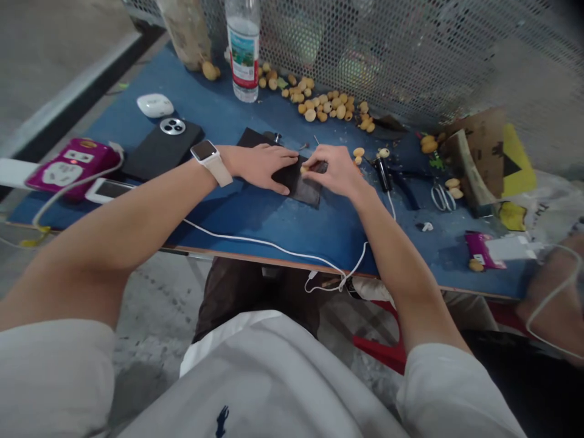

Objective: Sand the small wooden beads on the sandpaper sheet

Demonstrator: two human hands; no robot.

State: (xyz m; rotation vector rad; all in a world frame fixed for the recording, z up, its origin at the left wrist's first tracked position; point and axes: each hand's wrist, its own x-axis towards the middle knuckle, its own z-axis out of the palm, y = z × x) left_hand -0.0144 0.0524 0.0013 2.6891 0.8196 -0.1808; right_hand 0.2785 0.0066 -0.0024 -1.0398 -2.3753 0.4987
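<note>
My left hand [264, 165] lies flat, fingers stretched out, on a dark flat piece [305, 190] that looks like sheet material. Above that piece's right part, my right hand [335, 170] is closed in a pinch. A small yellowish bit shows at its fingertips, too small and covered to name. A thin metal pin-like thing [316, 140] stands just behind the right hand. Another black flat part [250, 138] shows behind my left hand, beside a small metal fitting [277, 138]. To the right lie a black-handled tool with a cord [382, 174] and dark-handled pliers [406, 190].
Longan-like fruits [340, 106] lie along the mesh at the back, near a water bottle [244, 55]. A phone [162, 149], a purple power strip [73, 167] and scissors [442, 198] are around. A white cable [264, 243] crosses the front edge. Another person's arm [554, 298] is at right.
</note>
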